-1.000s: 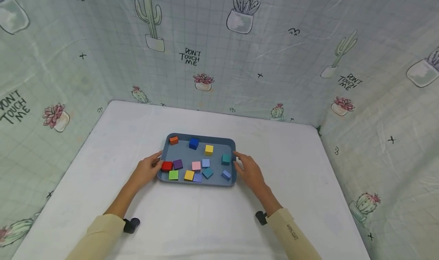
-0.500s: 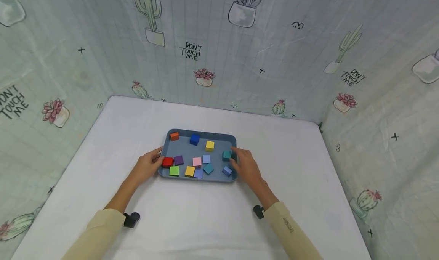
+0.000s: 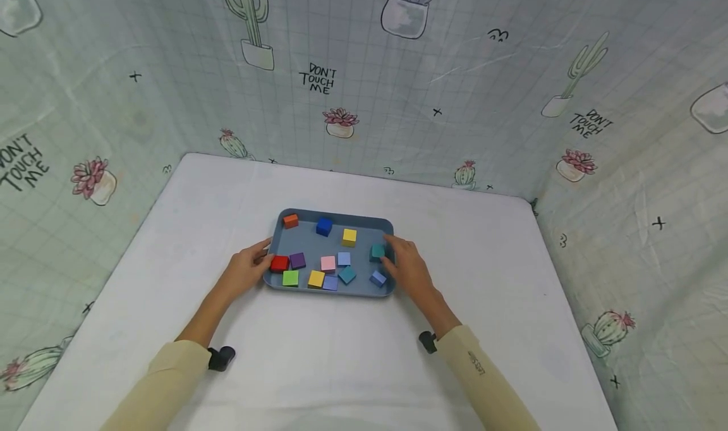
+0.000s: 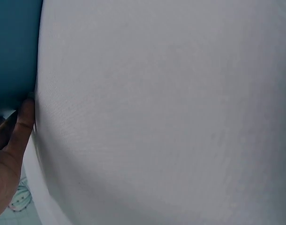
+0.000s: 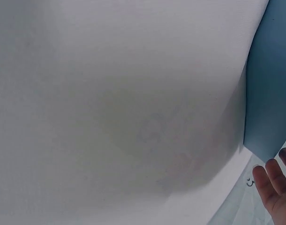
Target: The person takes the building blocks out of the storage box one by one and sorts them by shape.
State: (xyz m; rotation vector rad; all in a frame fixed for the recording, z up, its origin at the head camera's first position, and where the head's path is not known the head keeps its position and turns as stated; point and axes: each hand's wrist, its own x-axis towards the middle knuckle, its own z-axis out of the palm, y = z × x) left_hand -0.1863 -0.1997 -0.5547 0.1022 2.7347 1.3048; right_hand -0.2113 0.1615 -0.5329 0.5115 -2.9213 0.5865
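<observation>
A blue-grey tray (image 3: 307,241) lies on the white table with several small coloured blocks in it. My left hand (image 3: 244,270) holds the tray's left side, its thumb at the rim beside a red block (image 3: 279,264). In the left wrist view, the left fingers (image 4: 23,124) lie against the tray's outer wall (image 4: 14,51). My right hand (image 3: 411,270) reaches over the right rim, thumb and forefinger spread on either side of a teal cube (image 3: 377,252). The right wrist view shows the right fingers (image 5: 274,176) apart, beyond the tray's end (image 5: 272,79).
Blocks in the tray include a dark blue cube (image 3: 324,227), a yellow cube (image 3: 349,237), a pink cube (image 3: 328,264) and a green block (image 3: 291,278). The white table (image 3: 330,355) extends around the tray. Cactus-print cloth (image 3: 364,90) hangs behind and at both sides.
My right hand has moved left from the tray's right edge, over the rim to the teal cube. The left hand stays at the left edge. The head view has tilted slightly down.
</observation>
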